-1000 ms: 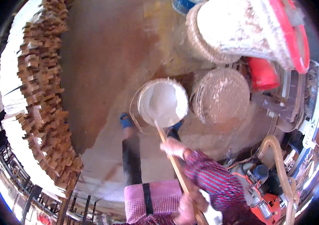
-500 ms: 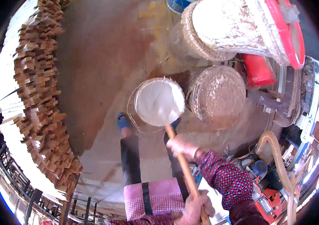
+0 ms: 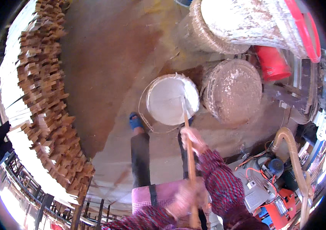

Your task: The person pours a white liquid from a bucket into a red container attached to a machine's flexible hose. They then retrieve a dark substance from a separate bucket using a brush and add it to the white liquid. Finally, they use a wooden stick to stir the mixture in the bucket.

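Note:
A bucket [image 3: 151,100] with a thin wire handle stands on the floor in front of my feet, holding pale, whitish contents. One end of a long wooden stick [image 3: 191,165] reaches into it, toward the right side of the pale surface. Partway along the stick, my right hand [image 3: 194,140] is closed around it just short of the bucket's rim. My left hand [image 3: 185,198], blurred by motion, grips the stick lower down, close to my pink checked apron [image 3: 142,195]. What the stick's far tip looks like is hidden in the contents.
Right of the bucket stands a crusted, lidded drum [image 3: 233,92]. Beyond it a large white-smeared container [image 3: 247,25] leans over another drum, beside a red bucket [image 3: 272,63]. Stacked wood strips [image 3: 42,88] line the left. A machine with a ribbed hose [image 3: 290,145] sits at lower right.
The stick has swung to stand straighter in view, its tip now further inside the bucket. My left hand has shifted left and up a little. The whole view has shifted slightly.

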Demonstrator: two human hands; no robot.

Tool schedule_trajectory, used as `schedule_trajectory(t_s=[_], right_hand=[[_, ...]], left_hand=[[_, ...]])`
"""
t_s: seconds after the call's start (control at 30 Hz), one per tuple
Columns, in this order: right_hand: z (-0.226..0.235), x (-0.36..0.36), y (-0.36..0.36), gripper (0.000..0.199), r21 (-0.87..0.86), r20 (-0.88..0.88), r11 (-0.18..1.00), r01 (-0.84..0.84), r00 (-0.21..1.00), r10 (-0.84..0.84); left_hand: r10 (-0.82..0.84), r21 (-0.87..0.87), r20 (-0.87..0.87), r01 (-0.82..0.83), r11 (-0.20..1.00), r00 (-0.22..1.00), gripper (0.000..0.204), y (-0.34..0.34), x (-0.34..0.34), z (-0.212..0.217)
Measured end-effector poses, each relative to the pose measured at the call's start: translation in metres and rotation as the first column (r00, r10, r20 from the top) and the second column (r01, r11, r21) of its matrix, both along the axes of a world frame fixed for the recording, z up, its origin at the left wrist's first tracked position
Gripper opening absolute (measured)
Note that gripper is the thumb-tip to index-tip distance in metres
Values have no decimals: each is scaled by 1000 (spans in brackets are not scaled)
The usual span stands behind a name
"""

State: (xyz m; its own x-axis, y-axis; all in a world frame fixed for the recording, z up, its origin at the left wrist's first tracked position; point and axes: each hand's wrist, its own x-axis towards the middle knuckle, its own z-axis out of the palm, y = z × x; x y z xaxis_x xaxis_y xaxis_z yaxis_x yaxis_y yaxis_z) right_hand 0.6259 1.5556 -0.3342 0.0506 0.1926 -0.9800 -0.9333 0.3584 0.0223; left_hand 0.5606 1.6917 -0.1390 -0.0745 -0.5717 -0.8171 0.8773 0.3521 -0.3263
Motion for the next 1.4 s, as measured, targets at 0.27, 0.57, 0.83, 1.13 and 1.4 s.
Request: schedule_trajectory(t_s=[0.27, 0.57, 0.83, 1.13, 1.4], right_hand=[[57, 23, 43, 20, 227, -82, 961, -157, 980, 180], [-39, 29, 6, 12, 85, 216, 847, -524, 840, 498], [16, 48, -16, 30, -362, 44, 591, -720, 620, 783], [-50, 76, -25, 21, -73, 230, 892, -447, 862, 451], [4, 1, 15, 23, 44, 114, 912, -407, 909, 400]], left_hand=[[208, 198, -72, -190, 962, 975, 13, -27, 19, 98], [368, -45, -285, -395, 917, 885, 16, -46, 75, 9], [318, 65, -234, -311, 948, 919, 13, -72, 20, 45], [250, 42, -108, -247, 968, 962, 18, -95, 98, -2], [66, 243, -189, -18, 970, 980, 12, -81, 12, 53]])
